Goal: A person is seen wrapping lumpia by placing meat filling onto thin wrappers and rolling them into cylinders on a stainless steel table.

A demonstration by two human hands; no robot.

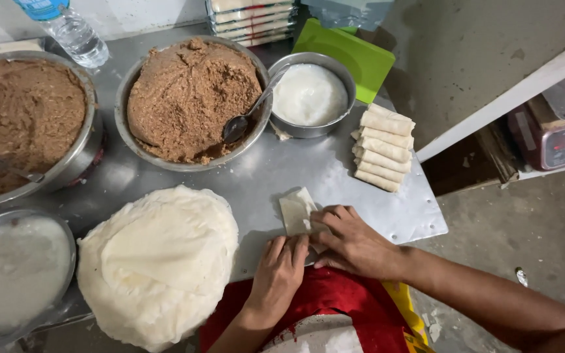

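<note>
Head view: at lower centre of the frame, both hands press on a folded wrapper lying on the steel bench. The left hand lies flat, fingers together, its grip closed on nothing. The right hand curls over the wrapper's lower right edge, pinning it. Finished rolls are stacked right of centre. A wrapper stack sits lower left, and a bowl of brown filling with a spoon sits at upper centre.

Food-prep kitchen, steel table, filling bowls, stacked wrappers
</note>
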